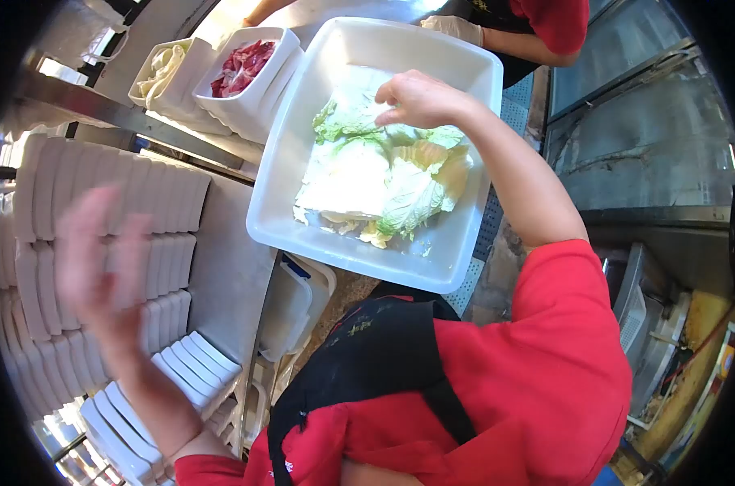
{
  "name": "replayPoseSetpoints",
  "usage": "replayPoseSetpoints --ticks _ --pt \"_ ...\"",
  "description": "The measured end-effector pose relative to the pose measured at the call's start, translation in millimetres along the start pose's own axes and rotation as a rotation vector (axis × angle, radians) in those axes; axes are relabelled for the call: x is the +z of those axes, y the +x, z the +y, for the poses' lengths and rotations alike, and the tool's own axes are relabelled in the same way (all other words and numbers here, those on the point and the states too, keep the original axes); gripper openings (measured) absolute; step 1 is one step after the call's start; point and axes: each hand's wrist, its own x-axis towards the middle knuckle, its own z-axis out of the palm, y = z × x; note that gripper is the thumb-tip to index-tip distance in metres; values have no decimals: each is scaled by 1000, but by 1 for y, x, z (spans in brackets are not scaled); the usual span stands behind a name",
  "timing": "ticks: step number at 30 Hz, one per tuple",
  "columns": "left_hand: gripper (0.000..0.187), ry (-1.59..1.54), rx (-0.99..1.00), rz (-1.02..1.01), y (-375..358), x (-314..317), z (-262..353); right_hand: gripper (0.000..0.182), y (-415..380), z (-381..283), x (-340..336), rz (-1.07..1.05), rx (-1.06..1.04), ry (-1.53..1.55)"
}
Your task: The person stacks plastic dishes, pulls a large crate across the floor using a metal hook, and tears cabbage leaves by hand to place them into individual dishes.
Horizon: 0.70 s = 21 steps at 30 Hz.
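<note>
A large white plastic tub (264,190) holds pale green cabbage leaves (416,190), some spread flat and some crumpled. Over the far part of the leaves is my right hand (423,99), its fingers loosely bent and apart, with nothing visible in them. My left hand (106,259) is raised at the left, blurred by motion, with its fingers spread. Behind it in this view stand rows of stacked white dishes (120,194).
Two white containers stand beyond the tub, one with red meat pieces (242,66), the other with pale strips (163,73). Across the tub, another person's gloved hand (452,29) is at its rim. Glass-fronted cabinets (639,121) line the right side.
</note>
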Motion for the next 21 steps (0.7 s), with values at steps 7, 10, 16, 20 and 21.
replayPoseSetpoints --ticks 7,10,16,20,21 --pt "43 -570 -93 -444 -45 117 53 75 -76 -16 25 -365 -142 -98" --pt "48 -692 -36 -479 -39 153 66 42 -87 -18 41 -87 -162 -150" --pt "59 -1115 -422 -448 -11 189 96 28 -102 -23 15 167 -253 413" --pt "48 -1576 -761 -798 0 168 98 36 -104 -54 -7 257 -370 499" --pt "47 -1695 -838 -763 -3 153 96 40 -100 -60 -8 254 -408 524"
